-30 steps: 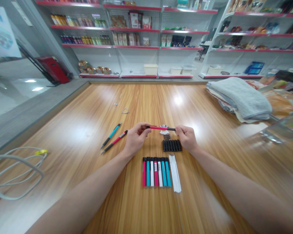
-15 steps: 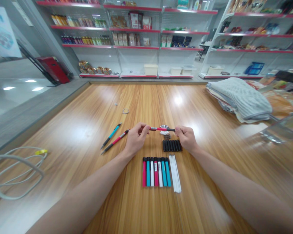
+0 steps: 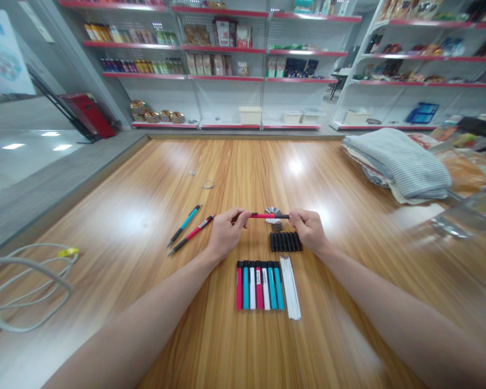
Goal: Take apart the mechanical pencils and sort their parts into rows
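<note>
My left hand and my right hand each pinch one end of a red pen with a black tip, held level just above the wooden table. Under the pen lies a small fan of silvery parts. A row of black pen pieces sits by my right hand. Nearer to me lie a row of red, teal and white pen barrels and a bundle of white refills. Left of my left hand rest a teal pen and a red pen, both whole.
A folded grey striped cloth lies on a pile at the right. A coiled grey cable sits at the left edge. A small ring rests farther back on the table. Shop shelves stand behind.
My left fingers have slid in over the pen's left end, so less of the red barrel shows. Both hands and the pen stay in the same place.
</note>
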{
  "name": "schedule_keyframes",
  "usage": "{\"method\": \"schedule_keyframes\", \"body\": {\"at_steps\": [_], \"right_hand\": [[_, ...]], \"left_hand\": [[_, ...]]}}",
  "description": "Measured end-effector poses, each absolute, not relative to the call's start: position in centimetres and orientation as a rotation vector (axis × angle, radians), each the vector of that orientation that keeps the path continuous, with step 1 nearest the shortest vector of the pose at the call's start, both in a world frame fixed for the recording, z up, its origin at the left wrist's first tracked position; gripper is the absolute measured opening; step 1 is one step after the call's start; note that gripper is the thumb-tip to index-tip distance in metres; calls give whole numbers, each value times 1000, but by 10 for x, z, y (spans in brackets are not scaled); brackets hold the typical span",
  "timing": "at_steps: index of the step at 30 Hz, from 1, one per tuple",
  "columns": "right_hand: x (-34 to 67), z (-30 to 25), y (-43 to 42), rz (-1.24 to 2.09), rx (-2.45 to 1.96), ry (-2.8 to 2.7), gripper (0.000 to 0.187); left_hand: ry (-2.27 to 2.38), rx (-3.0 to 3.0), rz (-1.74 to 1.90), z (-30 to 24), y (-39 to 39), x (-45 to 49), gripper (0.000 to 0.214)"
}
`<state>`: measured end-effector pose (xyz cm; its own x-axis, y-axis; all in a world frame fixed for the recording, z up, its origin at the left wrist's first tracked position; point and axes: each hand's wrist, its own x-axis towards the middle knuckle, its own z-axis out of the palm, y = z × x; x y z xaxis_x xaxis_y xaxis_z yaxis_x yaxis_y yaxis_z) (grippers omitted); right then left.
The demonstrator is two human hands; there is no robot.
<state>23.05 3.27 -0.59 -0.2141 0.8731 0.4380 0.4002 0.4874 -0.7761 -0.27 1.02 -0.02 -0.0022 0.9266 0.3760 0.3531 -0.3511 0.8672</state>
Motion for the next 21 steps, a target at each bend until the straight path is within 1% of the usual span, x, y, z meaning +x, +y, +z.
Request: {"method": "schedule_keyframes", "body": {"at_steps": [3, 6, 15, 21], "right_hand": [[231, -7, 33, 608, -1077, -1850, 41], [230, -8, 32, 582, -1084, -1878, 40], [229, -4, 31, 433, -1102, -1935, 33], [227, -1, 32, 288, -1019, -1988, 26]], "left_hand": [[1400, 1745, 1361, 3, 9, -3, 36], [1440, 1724, 1353, 5, 9, -3, 40], [1413, 1667, 1346, 6, 10, -4, 39], [1435, 1621, 1351, 2, 13, -6, 39]]}}
